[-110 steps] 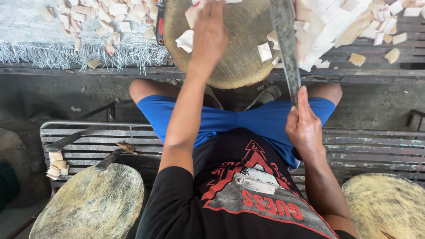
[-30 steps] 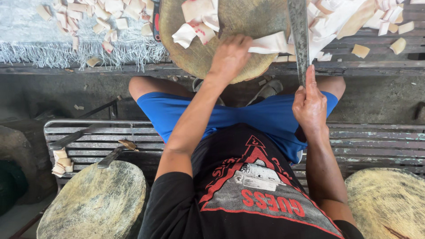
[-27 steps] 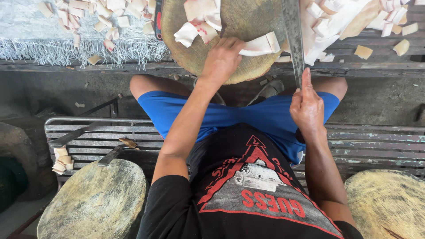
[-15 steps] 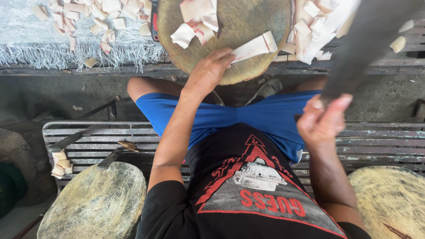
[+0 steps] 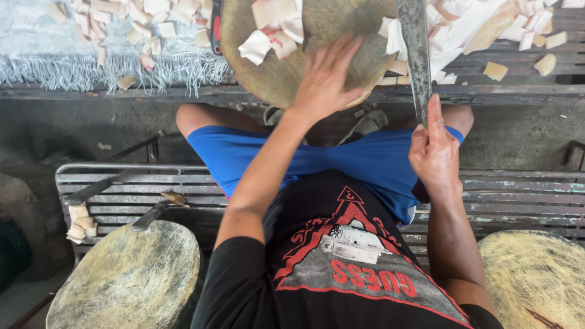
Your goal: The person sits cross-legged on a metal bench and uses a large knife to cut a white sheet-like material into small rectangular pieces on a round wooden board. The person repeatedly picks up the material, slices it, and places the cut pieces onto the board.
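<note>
Gripping the handle of a long cleaver (image 5: 415, 55), the right hand (image 5: 434, 155) is closed tight around it, thumb laid up along the spine, the blade standing nearly on edge over the right rim of the round wooden chopping block (image 5: 304, 55). The left hand (image 5: 326, 79) lies on the block's near side with fingers spread wide and flat, holding nothing that shows; any piece beneath the palm is hidden. Pale cut chunks (image 5: 271, 33) sit on the block's far part, just beyond the fingertips.

To do this well, I judge the spread fingers should stay clear of the blade's line, and the blade should come down square on the block, not on its rim.

Room is tight at the near rim, which overhangs the ledge above the knees and blue shorts (image 5: 359, 161). More pale pieces (image 5: 487, 24) are heaped to the right on the slatted boards, and others lie scattered on the fringed mat (image 5: 91, 64) at left. The slatted bench (image 5: 109, 189) carries a second cleaver (image 5: 91, 190), and two more round blocks (image 5: 128, 280) flank the seat.
</note>
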